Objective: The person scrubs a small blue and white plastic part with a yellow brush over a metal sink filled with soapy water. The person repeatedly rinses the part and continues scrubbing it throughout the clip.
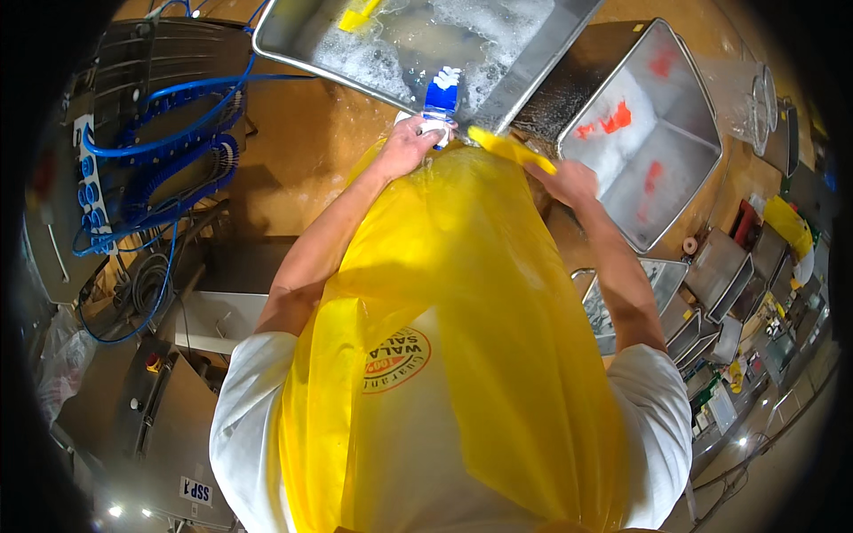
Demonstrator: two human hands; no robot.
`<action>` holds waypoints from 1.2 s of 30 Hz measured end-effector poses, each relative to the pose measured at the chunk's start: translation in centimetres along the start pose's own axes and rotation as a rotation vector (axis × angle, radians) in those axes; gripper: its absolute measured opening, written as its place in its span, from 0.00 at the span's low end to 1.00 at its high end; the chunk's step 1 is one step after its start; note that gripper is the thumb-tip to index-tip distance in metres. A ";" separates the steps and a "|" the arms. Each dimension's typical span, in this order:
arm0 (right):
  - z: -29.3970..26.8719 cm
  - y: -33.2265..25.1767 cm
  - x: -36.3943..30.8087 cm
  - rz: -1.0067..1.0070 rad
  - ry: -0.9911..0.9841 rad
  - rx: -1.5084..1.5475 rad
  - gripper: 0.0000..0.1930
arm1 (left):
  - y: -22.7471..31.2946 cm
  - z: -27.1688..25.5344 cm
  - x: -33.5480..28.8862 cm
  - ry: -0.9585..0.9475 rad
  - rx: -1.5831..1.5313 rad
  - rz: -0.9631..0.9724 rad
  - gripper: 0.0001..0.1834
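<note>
My left hand (410,149) is closed round the near end of a blue and white part (441,96), whose exact kind I cannot make out. This part is at the near rim of a metal tub (329,73) of foamy water. My right hand (569,180) grips a yellow scrubbing brush (506,147) by its handle. The brush's other end points toward the left hand, a little apart from the blue part. A yellow piece (357,16) lies in the tub at its far left.
Right of the tub stands a metal bin (653,200) holding white foam and red pieces. Blue coiled hoses (182,169) hang at the left. More metal containers (721,258) stand at the right. A long yellow apron (444,240) covers my front.
</note>
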State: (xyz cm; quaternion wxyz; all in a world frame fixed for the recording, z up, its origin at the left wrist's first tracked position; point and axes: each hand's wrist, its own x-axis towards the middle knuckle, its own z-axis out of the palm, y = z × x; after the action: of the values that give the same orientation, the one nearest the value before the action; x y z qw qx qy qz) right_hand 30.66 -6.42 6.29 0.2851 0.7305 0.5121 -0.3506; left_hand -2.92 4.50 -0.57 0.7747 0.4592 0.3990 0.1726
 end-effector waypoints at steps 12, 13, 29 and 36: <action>1.0 0.2 0.8 0.038 -0.016 0.036 0.38 | -0.3 0.7 -0.2 0.045 -0.056 0.067 0.16; 1.3 2.4 0.9 0.050 -0.002 -0.036 0.38 | -0.6 0.6 -0.2 0.050 -0.131 0.042 0.18; -1.9 -4.2 -0.3 -0.111 0.079 0.134 0.41 | -3.5 0.5 0.0 0.041 0.045 0.066 0.16; 0.9 -3.2 1.8 -0.068 0.074 0.170 0.37 | -0.8 1.2 -0.4 0.048 0.050 0.114 0.15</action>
State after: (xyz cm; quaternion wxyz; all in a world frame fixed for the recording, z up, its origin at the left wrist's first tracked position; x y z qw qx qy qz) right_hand 27.82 -5.11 4.14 0.1908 0.7468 0.5150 -0.3749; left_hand -2.34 3.12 -0.73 0.7421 0.4962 0.3948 0.2174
